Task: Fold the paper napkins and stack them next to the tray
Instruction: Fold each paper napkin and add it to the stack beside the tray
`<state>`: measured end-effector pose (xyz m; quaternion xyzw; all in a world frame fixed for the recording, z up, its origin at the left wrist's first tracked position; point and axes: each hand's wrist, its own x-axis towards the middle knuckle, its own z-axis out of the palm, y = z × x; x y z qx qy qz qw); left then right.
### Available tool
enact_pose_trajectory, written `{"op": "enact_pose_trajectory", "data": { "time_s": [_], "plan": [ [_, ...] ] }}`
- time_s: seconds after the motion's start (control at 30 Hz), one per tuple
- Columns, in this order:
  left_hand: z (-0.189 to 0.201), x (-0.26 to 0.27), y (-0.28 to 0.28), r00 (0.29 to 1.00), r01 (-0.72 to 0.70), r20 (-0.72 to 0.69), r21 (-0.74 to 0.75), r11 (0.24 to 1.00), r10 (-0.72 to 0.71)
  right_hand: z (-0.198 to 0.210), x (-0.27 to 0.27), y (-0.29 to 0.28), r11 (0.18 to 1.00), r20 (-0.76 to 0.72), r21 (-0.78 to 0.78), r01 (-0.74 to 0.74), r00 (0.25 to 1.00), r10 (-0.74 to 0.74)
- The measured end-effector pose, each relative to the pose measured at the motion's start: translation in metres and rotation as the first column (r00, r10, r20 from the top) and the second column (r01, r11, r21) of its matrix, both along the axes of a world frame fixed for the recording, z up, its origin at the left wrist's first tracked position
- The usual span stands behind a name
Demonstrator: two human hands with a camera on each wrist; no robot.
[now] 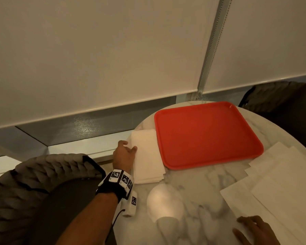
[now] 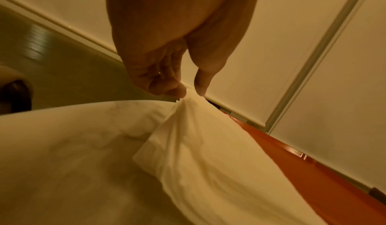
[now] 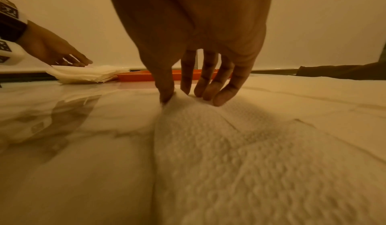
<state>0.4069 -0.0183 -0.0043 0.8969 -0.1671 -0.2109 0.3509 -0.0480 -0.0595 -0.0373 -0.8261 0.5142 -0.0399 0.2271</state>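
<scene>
A red tray [image 1: 207, 135] lies on the round marble table [image 1: 198, 193]. Just left of it sits a stack of folded white napkins [image 1: 147, 156], also low in the right wrist view [image 3: 87, 74]. My left hand [image 1: 129, 147] is at the stack's far left edge; in the left wrist view its thumb and fingers [image 2: 189, 94] pinch the top napkin [image 2: 198, 146] into a raised crease. Unfolded napkins [image 1: 281, 183] are spread at the right. My right hand [image 1: 244, 225] is on their near left corner, thumb and index pinching up the edge of the top sheet [image 3: 229, 146].
A woven grey chair [image 1: 25, 183] stands close on the left under my forearm, and another [image 1: 272, 98] behind the table at the right. White roller blinds and a window sill run along the back. A bright light reflection [image 1: 164, 202] lies on the marble.
</scene>
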Motion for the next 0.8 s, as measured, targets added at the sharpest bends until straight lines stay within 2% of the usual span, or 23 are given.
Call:
{"op": "enact_pose_trajectory", "data": {
  "time_s": [0.13, 0.17, 0.23, 0.37, 0.47, 0.53, 0.6, 0.67, 0.8],
  "plan": [
    [0.018, -0.018, 0.01, 0.997, -0.032, 0.067, -0.088, 0.996, 0.038, -0.002, -0.003, 0.0, 1.0, 0.029, -0.007, 0.006, 1.0, -0.006],
    [0.023, -0.032, 0.014, 0.997, 0.001, 0.082, -0.122, 0.993, 0.009, 0.0, -0.001, 0.001, 0.998, 0.017, 0.055, 0.032, 0.999, -0.033],
    [0.032, -0.07, 0.023, 0.991, 0.118, 0.076, -0.163, 0.98, -0.107, 0.005, 0.003, 0.002, 0.985, 0.021, 0.134, 0.109, 0.993, -0.113],
    [0.04, -0.168, 0.04, 0.923, 0.367, -0.047, -0.194, 0.91, -0.382, 0.018, -0.001, 0.0, 0.976, 0.137, 0.071, 0.206, 0.967, -0.214],
    [0.031, -0.231, 0.048, 0.862, 0.453, -0.155, -0.195, 0.87, -0.483, 0.023, -0.014, -0.007, 0.981, 0.277, 0.108, 0.164, 0.942, -0.188],
    [0.023, -0.268, 0.052, 0.812, 0.531, -0.208, -0.125, 0.838, -0.546, 0.028, -0.02, -0.012, 0.977, 0.372, 0.151, 0.149, 0.907, -0.196],
    [0.018, -0.307, 0.057, 0.773, 0.578, -0.274, -0.065, 0.813, -0.572, 0.032, -0.026, -0.016, 0.96, 0.431, 0.235, 0.152, 0.869, -0.243],
    [0.018, -0.343, 0.059, 0.749, 0.568, -0.372, -0.067, 0.821, -0.548, 0.037, -0.03, -0.019, 0.945, 0.464, 0.297, 0.138, 0.844, -0.269],
    [0.024, -0.396, 0.05, 0.778, 0.504, -0.396, -0.071, 0.861, -0.488, 0.042, -0.04, -0.021, 0.897, 0.548, 0.435, 0.08, 0.767, -0.333]
  ]
}}
